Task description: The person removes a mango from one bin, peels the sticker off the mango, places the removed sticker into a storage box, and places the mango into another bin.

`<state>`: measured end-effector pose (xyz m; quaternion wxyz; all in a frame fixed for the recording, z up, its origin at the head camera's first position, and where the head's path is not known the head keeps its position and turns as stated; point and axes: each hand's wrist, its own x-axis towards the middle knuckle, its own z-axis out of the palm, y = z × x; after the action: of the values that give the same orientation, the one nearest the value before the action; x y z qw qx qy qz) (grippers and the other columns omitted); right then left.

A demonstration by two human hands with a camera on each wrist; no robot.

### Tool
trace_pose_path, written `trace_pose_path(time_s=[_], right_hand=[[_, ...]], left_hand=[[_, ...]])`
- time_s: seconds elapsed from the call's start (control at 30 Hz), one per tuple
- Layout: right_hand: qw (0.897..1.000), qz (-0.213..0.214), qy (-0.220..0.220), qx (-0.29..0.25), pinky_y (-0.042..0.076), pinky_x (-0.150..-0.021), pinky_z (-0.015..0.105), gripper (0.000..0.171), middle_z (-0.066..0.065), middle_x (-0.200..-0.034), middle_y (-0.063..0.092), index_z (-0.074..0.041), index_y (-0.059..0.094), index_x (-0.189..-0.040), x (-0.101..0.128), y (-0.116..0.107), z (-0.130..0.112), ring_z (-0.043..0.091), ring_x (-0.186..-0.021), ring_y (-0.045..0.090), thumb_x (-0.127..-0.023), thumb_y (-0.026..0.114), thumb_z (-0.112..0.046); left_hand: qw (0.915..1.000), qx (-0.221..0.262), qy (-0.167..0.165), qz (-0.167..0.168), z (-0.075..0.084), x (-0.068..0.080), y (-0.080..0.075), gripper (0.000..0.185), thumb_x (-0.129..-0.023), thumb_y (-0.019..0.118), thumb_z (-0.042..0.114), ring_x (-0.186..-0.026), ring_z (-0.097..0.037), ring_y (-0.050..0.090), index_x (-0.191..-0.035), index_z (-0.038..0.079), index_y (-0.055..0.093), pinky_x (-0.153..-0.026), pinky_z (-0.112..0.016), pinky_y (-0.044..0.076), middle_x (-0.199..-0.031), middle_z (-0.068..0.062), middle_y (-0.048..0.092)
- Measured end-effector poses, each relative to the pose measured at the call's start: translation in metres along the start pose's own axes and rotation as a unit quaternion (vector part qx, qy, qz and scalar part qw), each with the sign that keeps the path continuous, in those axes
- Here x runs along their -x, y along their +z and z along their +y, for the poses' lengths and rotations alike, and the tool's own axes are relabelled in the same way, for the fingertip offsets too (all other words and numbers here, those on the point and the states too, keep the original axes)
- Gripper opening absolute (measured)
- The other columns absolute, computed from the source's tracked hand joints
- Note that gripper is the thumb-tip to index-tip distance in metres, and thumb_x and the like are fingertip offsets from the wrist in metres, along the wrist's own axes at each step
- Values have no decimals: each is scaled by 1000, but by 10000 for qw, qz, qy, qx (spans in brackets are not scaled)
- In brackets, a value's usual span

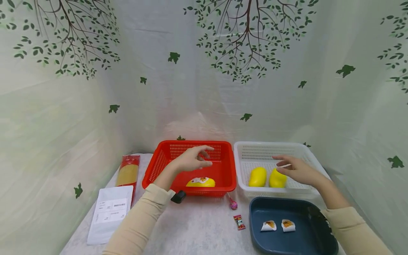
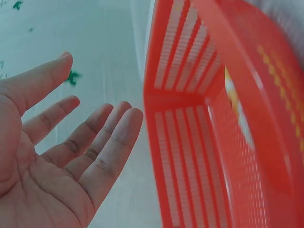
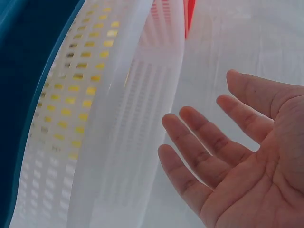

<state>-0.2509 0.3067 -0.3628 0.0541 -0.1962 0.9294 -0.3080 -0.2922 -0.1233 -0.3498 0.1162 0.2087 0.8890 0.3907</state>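
My left hand (image 1: pixel 195 158) hovers above the red plastic basket (image 1: pixel 189 193), fingers loosely bent and nothing held. Inside that basket, near its front wall, lies a yellow mango-like fruit (image 1: pixel 208 182) with a white label on top. Over the white basket (image 1: pixel 271 192) hangs my right hand (image 1: pixel 298 170), relaxed and holding nothing. Two yellow mango-like fruits (image 1: pixel 257 177) lie in the white basket; the right one (image 1: pixel 276 180) is partly covered by my fingertips in the head view. Both wrist views show bare palms with fingers apart from the basket walls.
A dark blue tray (image 1: pixel 310 244) with two small white-and-brown pieces (image 1: pixel 269 226) stands at front right. Between it and the red basket lie a pink lollipop (image 1: pixel 233 204) and a small red wrapper (image 1: pixel 239 222). A white pouch (image 1: pixel 109 214) overlaps a red-and-tan packet (image 1: pixel 128 171) at left.
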Motion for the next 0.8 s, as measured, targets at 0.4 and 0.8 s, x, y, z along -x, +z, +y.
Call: trace_pose_path(time_s=[0.4, 0.8], right_hand=[[9996, -213, -168, -16, 61, -99, 61, 54, 30, -142, 63, -5, 54, -153, -14, 19, -24, 46, -122, 67, -106, 68, -27], [9987, -405, -281, -142, 63, -98, 54, 53, 24, -143, 65, -10, 58, -152, -29, 36, -39, 37, -119, 70, -103, 71, -27]], left_hand=[[9983, 20, -351, 462, -38, 9, -49, 61, -104, 72, 25, -105, -28, 75, -159, 15, 49, -96, -46, 65, -143, -20, 61], [9949, 1, -721, 711, -55, 15, -68, 58, -105, 71, 24, -102, -30, 75, -158, 16, 50, -93, -45, 65, -141, -23, 61]])
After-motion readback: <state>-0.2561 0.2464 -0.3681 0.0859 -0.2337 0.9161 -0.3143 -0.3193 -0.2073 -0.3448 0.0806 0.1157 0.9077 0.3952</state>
